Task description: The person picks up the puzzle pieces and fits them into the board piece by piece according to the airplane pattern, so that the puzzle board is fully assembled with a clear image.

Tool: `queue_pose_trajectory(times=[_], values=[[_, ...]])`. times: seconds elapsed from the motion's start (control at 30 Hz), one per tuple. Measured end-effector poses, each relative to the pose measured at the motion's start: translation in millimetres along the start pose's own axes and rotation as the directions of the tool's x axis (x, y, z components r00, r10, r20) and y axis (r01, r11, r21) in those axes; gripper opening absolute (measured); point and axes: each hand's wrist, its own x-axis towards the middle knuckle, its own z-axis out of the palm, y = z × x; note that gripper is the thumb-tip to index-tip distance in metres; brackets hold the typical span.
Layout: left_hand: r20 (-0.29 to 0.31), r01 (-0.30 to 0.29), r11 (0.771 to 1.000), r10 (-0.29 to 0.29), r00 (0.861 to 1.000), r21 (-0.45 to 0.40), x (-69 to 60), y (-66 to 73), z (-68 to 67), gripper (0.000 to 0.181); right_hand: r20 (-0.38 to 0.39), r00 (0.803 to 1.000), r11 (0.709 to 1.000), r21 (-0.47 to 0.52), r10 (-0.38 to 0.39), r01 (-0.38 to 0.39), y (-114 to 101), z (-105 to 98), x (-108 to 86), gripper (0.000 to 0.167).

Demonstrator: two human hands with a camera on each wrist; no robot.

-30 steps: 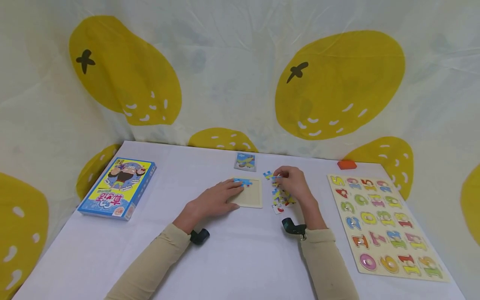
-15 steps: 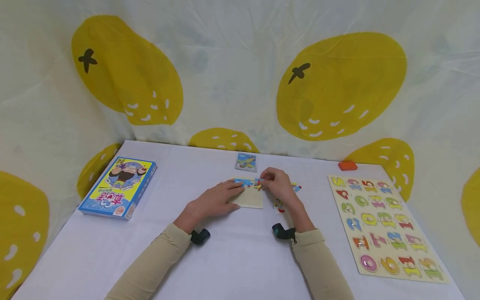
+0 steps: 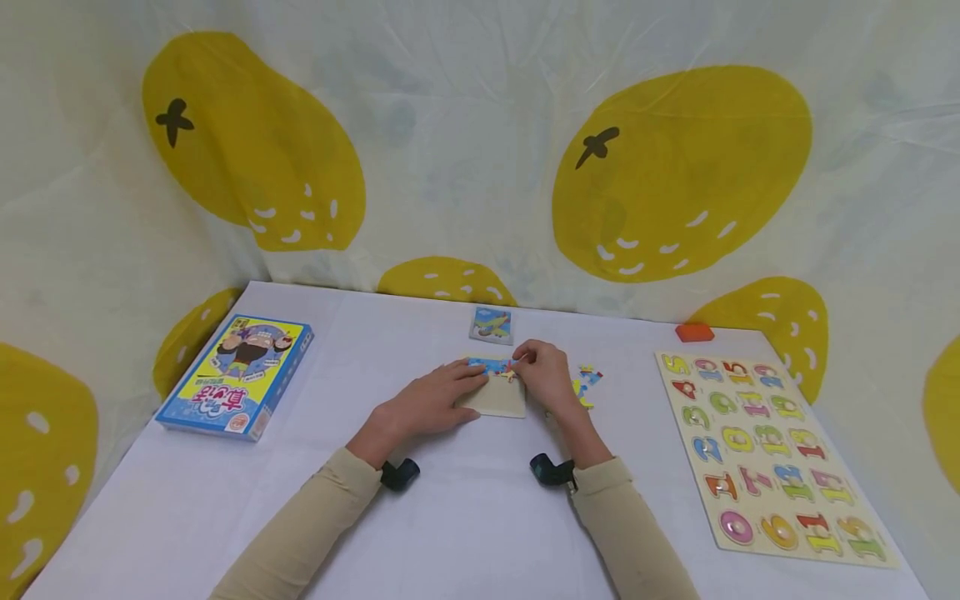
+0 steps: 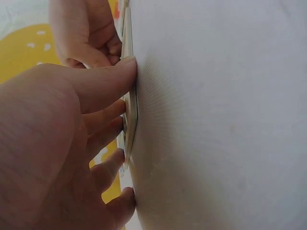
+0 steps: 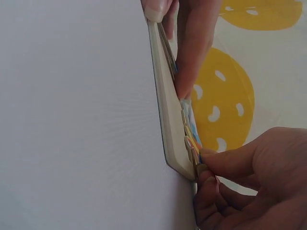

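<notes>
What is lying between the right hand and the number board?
In the head view, loose puzzle pieces lie beside the right hand, then bare white cloth.

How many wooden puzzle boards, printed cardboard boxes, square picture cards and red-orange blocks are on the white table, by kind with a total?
Wooden puzzle boards: 2 (pale square jigsaw board, beige rectangular number board)
Blue-and-yellow printed box: 1
Square blue picture card: 1
Red-orange rectangular block: 1
Total: 5

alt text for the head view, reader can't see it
A person's right hand pinches a puzzle piece at the far right corner of a wooden tray; the left hand rests on its left side. Loose pieces and a number board lie farther right.
</notes>
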Motion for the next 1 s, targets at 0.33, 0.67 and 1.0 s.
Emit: queue_pose_trajectory(times=[0.33,0.67,1.0], values=[[-0.005,-0.011,1.0,0.011,1.0,-0.013,0.7,-1.5,1.2,0.064,-0.006,1.0,0.997,-0.082,-0.013,0.012,-7,4,3.1,0.004],[-0.002,-0.001,1.0,0.001,1.0,-0.004,1.6,-0.2,1.0,0.064,0.087,0.996,0.996,-0.088,-0.016,0.024,-5,-1,2.7,0.007],[0.001,0.001,1.0,-0.001,1.0,0.007,1.5,-0.6,1.9,0.065,0.159,0.983,0.982,-0.148,-0.09,0.114,-6,-7,-3.5,0.015]])
